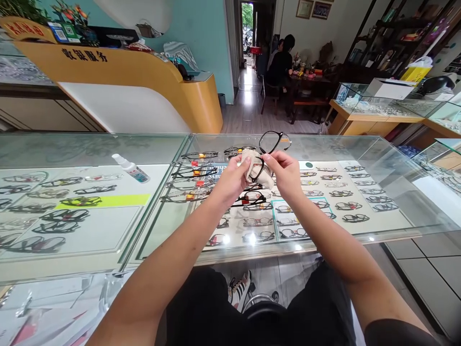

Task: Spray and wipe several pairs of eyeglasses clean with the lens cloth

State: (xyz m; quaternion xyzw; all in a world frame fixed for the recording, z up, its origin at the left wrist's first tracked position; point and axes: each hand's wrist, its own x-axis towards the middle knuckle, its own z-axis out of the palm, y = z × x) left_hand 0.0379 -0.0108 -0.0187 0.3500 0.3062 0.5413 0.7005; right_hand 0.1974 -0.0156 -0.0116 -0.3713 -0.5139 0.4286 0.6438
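Above the glass display case, both my hands are on a pair of black-framed eyeglasses [271, 142]. A beige cleaning cloth [264, 178] is bunched around the lens on the left. My left hand [236, 177] pinches the cloth over that lens, fingers closed. My right hand [286, 172] grips the frame near the bridge between thumb and fingers. The other lens sticks up beyond my right hand. On the glass below, several eyeglasses [194, 172] with orange and red tags sit in rows, just left of my hands.
A white spray bottle [130, 168] lies on the left part of the glass counter [151, 149]. More eyeglasses [356, 218] are arranged inside the case. Beyond stand a wooden cashier desk [144, 72] and, farther back, people [283, 60] seated at a table.
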